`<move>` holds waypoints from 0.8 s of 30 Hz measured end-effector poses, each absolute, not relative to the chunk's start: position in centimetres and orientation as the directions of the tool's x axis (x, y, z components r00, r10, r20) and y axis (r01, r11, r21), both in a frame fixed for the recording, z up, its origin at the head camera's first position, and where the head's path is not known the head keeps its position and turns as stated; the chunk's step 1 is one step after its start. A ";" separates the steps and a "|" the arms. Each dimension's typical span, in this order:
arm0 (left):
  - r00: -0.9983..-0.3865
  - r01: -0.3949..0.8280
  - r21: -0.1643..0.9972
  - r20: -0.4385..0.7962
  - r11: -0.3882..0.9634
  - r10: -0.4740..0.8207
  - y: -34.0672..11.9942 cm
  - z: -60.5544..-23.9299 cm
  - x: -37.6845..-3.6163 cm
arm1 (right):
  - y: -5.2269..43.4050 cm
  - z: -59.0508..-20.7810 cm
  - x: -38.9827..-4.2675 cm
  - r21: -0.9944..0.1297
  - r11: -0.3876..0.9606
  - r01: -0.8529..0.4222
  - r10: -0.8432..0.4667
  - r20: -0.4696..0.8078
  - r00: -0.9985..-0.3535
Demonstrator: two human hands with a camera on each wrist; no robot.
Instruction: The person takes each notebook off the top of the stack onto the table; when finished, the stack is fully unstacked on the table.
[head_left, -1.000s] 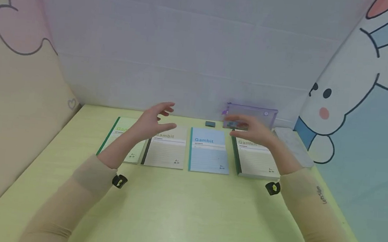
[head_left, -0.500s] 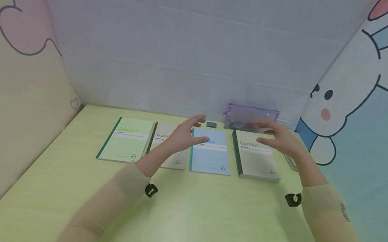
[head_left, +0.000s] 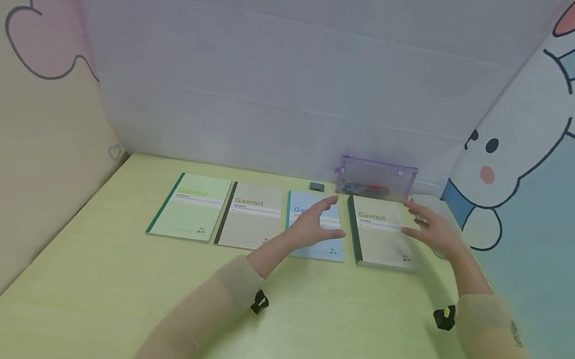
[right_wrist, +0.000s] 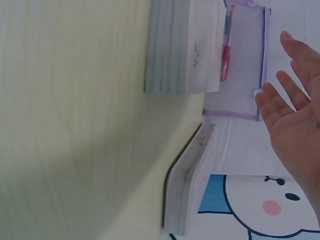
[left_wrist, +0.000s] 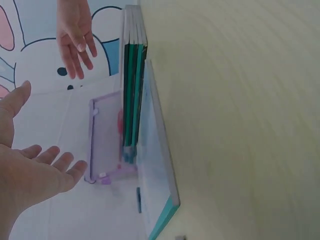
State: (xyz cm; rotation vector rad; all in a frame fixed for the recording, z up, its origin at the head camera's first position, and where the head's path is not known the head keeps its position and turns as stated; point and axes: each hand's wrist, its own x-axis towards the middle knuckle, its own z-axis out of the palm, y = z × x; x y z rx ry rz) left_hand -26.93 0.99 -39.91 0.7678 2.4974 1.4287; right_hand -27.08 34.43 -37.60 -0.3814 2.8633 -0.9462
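My left hand (head_left: 311,229) hovers over the blue notebook (head_left: 329,253), partly covering it. Its thumb and fingers are spread apart with nothing between them. Right of it lies a thick stack of notebooks (head_left: 383,246) with a beige cover on top; several dark and green spines (left_wrist: 134,90) show in the left wrist view. My right hand (head_left: 432,231) is held above the stack's right side, fingers parted and holding nothing. The palms roughly face each other across the stack. To the left lie a beige notebook (head_left: 248,221) and a green notebook (head_left: 188,211).
Behind the stack, a purple see-through zip pouch (head_left: 376,178) with pens inside leans on the back wall (head_left: 275,77). A small dark block (head_left: 317,187) lies left of it. A pale flat object (head_left: 427,202) sits at the table's right edge, partly behind my right hand.
My left hand has moved right, from over the beige notebook to over the blue one, and lower. My right hand has shifted right and down to the stack's right side. The notebooks stay put.
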 end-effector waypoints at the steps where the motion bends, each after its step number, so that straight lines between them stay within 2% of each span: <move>1: -0.852 0.336 0.847 0.088 0.412 0.516 1.4 -40.2 -26.9 | 34.7 -38.0 -27.1 -0.604 0.775 -0.188 -0.259 -0.032 -0.965; 14: -0.769 0.189 0.887 -0.133 0.421 0.626 5.1 -43.0 -27.2 | 37.1 -42.2 -28.0 -0.646 0.761 -0.064 -0.219 -0.163 -0.962; 24: -0.755 0.199 0.868 -0.161 0.456 0.635 6.6 -44.1 -27.8 | 37.4 -43.2 -28.4 -0.634 0.773 -0.032 -0.220 -0.221 -0.950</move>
